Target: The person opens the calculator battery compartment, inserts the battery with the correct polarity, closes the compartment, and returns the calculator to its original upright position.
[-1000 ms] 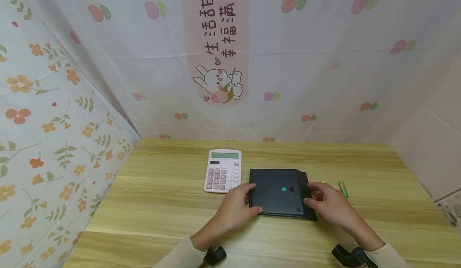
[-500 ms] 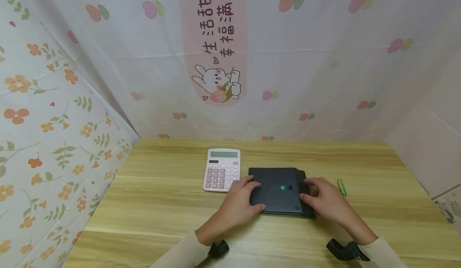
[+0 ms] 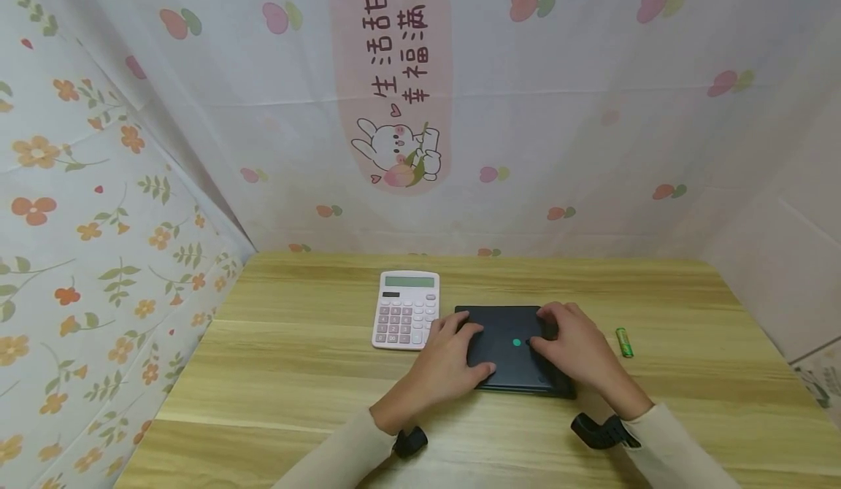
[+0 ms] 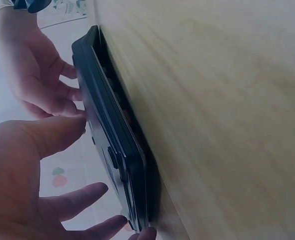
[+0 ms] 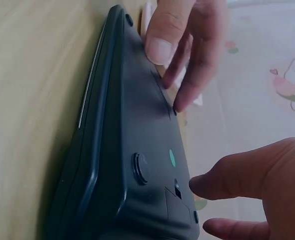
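A dark, flat device (image 3: 502, 357) lies on the table with a green dot and a small latch (image 5: 177, 190) on its upper face; keys show faintly beneath its edge in the left wrist view. The left hand (image 3: 442, 367) rests spread on its left part, thumb and fingertips on the surface and edge. The right hand (image 3: 583, 344) is over its right part, with the thumb (image 5: 222, 177) at the latch and the other fingers near the far edge. Neither hand is curled round it.
A white calculator (image 3: 407, 310) with pinkish keys lies left of the device, just beyond the left hand. A green battery (image 3: 624, 342) lies on the wooden table (image 3: 296, 379) to the right. Patterned cloth (image 3: 525, 131) hangs behind the table and at the left.
Both hands have moved inward over the device, the right one leaving its right edge for the latch area. A small yellow item beside the right hand a second ago is out of sight.
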{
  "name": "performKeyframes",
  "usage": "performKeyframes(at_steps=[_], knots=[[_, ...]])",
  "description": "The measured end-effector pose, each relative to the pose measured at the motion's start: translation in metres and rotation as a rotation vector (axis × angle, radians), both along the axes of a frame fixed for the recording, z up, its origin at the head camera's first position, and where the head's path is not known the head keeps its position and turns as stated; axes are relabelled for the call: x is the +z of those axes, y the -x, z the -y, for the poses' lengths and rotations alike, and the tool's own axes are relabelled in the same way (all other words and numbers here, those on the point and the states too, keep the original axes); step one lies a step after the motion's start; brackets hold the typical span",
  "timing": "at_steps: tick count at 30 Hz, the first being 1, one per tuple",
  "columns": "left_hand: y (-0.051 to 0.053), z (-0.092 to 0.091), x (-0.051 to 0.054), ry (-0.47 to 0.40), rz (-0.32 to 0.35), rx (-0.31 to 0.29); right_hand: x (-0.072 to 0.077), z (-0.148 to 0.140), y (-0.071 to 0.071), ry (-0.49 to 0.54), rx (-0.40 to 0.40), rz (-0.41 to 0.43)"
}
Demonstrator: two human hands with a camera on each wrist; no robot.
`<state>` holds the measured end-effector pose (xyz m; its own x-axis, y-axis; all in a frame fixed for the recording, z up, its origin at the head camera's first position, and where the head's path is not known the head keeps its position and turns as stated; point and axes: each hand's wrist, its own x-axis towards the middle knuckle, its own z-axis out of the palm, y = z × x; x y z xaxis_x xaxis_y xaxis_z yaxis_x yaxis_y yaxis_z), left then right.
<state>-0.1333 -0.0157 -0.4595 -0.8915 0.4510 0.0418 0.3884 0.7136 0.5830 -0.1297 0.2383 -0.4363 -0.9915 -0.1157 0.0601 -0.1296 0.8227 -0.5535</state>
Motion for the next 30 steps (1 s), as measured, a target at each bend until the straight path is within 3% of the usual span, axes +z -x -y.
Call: performKeyframes(at_steps=[14, 23, 30], knots=[[0.008, -0.008, -0.001, 0.051, -0.018, -0.067, -0.001, 0.009, 0.009, -0.050, -0.020, 0.046], [0.009, -0.012, -0.002, 0.107, -0.050, -0.111, 0.001, 0.018, 0.010, -0.159, -0.018, 0.058], [0.010, -0.015, -0.002, 0.120, -0.015, -0.129, 0.004, 0.021, 0.012, -0.198, 0.000, 0.064]])
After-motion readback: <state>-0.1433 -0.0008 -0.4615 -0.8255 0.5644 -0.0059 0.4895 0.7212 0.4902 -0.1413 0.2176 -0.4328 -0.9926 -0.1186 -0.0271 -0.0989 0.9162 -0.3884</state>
